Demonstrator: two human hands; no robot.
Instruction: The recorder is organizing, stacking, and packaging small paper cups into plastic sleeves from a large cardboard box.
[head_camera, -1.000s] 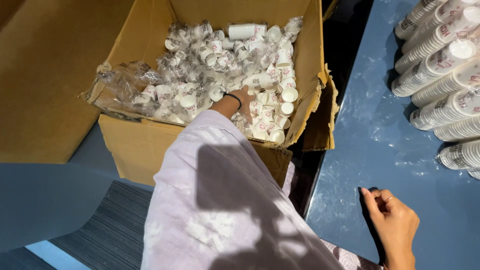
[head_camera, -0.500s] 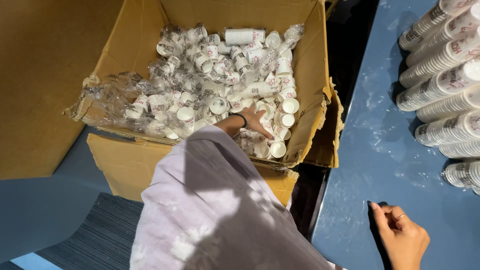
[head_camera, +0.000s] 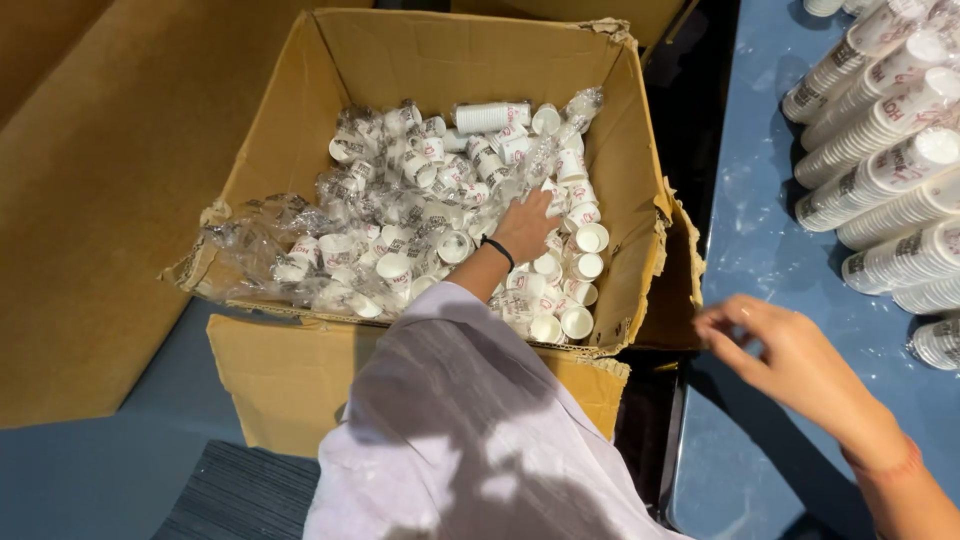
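A large open cardboard box (head_camera: 450, 55) on the floor holds several loose small white paper cups (head_camera: 420, 160) mixed with torn clear plastic wrap (head_camera: 255, 235). My left hand (head_camera: 525, 225), with a dark band at the wrist and a pale lilac sleeve, reaches into the box. Its fingers are spread and rest on the cups near the right side, and I see nothing gripped in it. My right hand (head_camera: 775, 350) hovers, slightly blurred, over the near left part of the blue table (head_camera: 760, 230), fingers apart and holding nothing.
Long nested stacks of white paper cups (head_camera: 880, 150) lie on their sides at the table's right. A big brown cardboard sheet (head_camera: 90, 200) stands left of the box. Grey striped carpet (head_camera: 230, 495) shows at the bottom, and a dark gap runs between box and table.
My left hand has reached further into the box, up and to the right among the cups. My right hand has risen from the table's near edge and moved up and left.
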